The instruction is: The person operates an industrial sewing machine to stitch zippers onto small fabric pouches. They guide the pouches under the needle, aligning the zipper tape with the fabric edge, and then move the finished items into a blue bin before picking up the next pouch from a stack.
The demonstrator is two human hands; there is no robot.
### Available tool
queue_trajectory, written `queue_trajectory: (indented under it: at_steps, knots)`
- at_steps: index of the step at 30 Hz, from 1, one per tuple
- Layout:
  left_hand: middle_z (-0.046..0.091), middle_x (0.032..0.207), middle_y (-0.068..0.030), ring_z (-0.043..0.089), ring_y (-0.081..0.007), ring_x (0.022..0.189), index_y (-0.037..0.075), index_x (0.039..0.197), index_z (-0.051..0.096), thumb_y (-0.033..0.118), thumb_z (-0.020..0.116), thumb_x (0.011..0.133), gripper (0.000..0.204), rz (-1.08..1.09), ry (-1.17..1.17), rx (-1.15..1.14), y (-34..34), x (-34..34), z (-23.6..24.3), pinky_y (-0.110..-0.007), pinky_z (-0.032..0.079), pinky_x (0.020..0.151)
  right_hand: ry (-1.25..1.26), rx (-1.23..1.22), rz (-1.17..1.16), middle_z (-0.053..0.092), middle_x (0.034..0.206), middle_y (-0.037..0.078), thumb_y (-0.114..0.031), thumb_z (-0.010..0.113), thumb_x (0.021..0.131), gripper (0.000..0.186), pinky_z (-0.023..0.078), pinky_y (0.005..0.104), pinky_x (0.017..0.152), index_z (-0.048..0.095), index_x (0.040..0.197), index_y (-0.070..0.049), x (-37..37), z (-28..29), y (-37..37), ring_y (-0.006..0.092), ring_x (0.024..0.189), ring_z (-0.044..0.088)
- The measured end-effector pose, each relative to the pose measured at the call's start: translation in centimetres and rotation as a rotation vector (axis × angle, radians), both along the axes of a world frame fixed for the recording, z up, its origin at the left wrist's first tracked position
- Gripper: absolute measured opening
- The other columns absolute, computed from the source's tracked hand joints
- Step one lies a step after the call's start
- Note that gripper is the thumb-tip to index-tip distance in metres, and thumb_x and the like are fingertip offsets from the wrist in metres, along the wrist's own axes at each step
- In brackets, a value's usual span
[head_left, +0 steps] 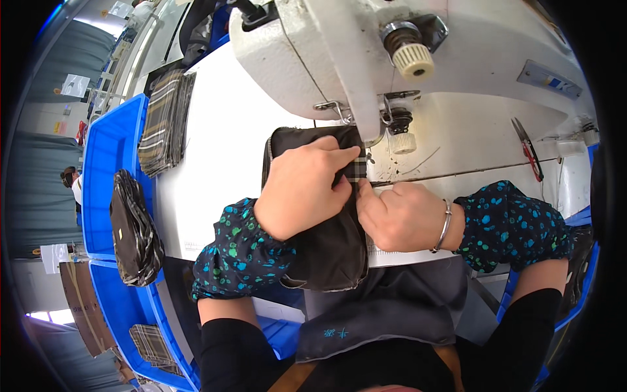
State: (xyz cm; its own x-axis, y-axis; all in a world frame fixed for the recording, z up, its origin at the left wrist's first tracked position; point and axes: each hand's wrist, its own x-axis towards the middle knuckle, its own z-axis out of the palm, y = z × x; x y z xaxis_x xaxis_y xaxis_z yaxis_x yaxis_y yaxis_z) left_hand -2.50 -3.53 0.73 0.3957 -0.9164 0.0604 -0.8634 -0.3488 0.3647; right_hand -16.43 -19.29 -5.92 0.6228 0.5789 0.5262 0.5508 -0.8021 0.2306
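A dark brown fabric pouch (333, 251) with a zipper along its edge lies on the white sewing machine bed. Its right edge shows a small plaid patch (356, 168), close to the needle area. My left hand (304, 186) rests on top of the pouch, index finger and thumb bent around the cloth beside the patch. From the right, my right hand (403, 217) pinches the pouch's edge just below the patch, its fingers curled. The sewing machine (294, 59) head stands directly beyond both hands. Part of the pouch is hidden under my left hand and sleeve.
Red-handled scissors (530, 153) lie at the right of the bed. On the left, plaid cloth pieces (166, 121) are stacked by a blue bin (111, 153), with dark pouches (136, 228) bundled at its edge. Another blue bin (124, 287) holds more plaid pieces.
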Motion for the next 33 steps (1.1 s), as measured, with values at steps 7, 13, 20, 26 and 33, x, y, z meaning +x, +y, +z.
queue_trajectory:
  at_steps: [7,13,20,26,33]
  knots:
    - [0.065,0.081,-0.0176,0.066,-0.0356,0.069,-0.004,0.121,0.073,0.007,0.069,0.079,0.043,-0.014,0.122,-0.032,-0.6,-1.0,-0.9,-0.044,0.052,0.064,0.078,0.024,-0.036,0.074,0.095,0.033,-0.017,0.067,0.074,0.027,0.045,0.0272,0.047,0.076,0.085,0.006,-0.9,0.8,-0.2,0.0174,0.056,0.066]
    - [0.069,0.089,-0.019,0.069,-0.0402,0.078,-0.003,0.122,0.069,0.012,0.065,0.086,0.04,0.002,0.1,0.02,-1.0,-1.1,-0.9,-0.049,0.055,0.069,0.022,0.016,-0.108,0.074,0.097,0.034,-0.016,0.067,0.074,0.028,0.047,0.0292,0.046,0.076,0.088,0.006,-0.6,-0.1,-0.2,0.0173,0.054,0.065]
    - [0.063,0.088,-0.017,0.066,-0.0391,0.083,0.001,0.113,0.071,0.022,0.066,0.095,0.028,0.012,0.02,0.108,-1.0,-0.8,0.2,-0.049,0.053,0.069,0.057,0.028,-0.155,0.073,0.102,0.038,-0.016,0.068,0.074,0.028,0.047,0.0297,0.045,0.074,0.089,0.006,0.0,0.2,-0.7,0.018,0.051,0.063]
    - [0.06,0.103,-0.0069,0.065,-0.0272,0.093,0.007,0.124,0.073,0.019,0.073,0.092,0.034,-0.102,-0.198,0.076,1.3,-3.8,0.7,-0.042,0.057,0.071,0.147,-0.015,-0.115,0.073,0.105,0.037,-0.02,0.066,0.07,0.021,0.039,0.0281,0.045,0.07,0.071,0.001,-3.1,1.3,1.2,0.0153,0.049,0.054]
    - [0.067,0.13,-0.007,0.066,-0.025,0.11,0.004,0.122,0.072,0.008,0.075,0.074,0.048,-0.16,-0.363,0.087,2.1,-5.0,0.3,-0.036,0.059,0.083,0.078,0.009,-0.082,0.072,0.094,0.04,-0.021,0.065,0.069,0.025,0.042,0.0275,0.047,0.071,0.071,0.003,-3.7,1.4,1.7,0.0185,0.053,0.061]
